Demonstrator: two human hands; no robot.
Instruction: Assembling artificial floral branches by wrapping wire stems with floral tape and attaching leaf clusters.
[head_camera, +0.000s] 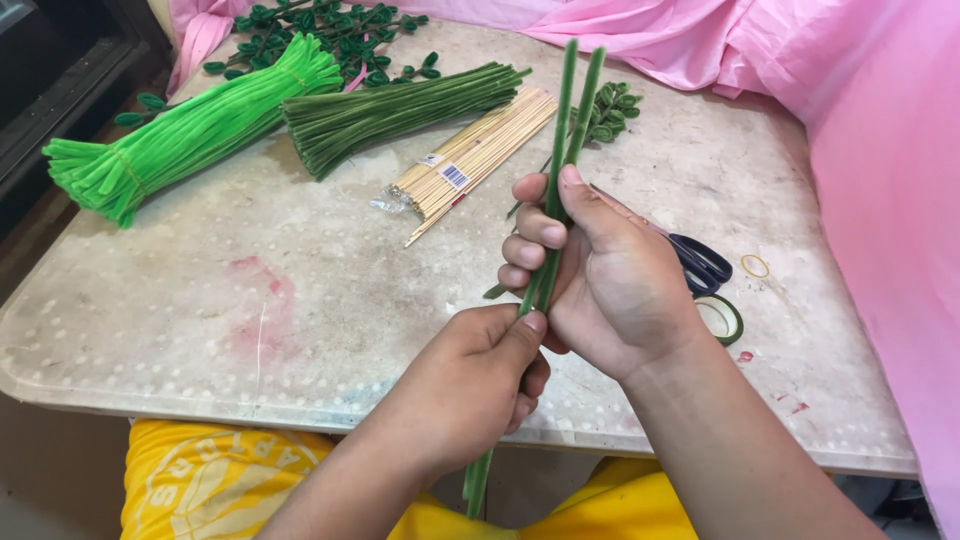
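Both my hands grip two dark green pipe-cleaner stems (572, 110) held side by side, upright over the table's near edge. My right hand (610, 275) pinches them higher up, thumb pressed along the stems. My left hand (480, 385) clasps them lower down, thumb against the stems; their lower ends poke out below my left hand, past the table edge.
On the worn table (200, 330) lie a bright green pipe-cleaner bundle (190, 125), a dark green bundle (400, 110), a pack of wooden sticks (475, 155), leafy stems (330, 35), blue scissors (700, 262), a roll of green tape (722, 318) and a rubber band (755, 266). Pink cloth (880, 150) drapes at right.
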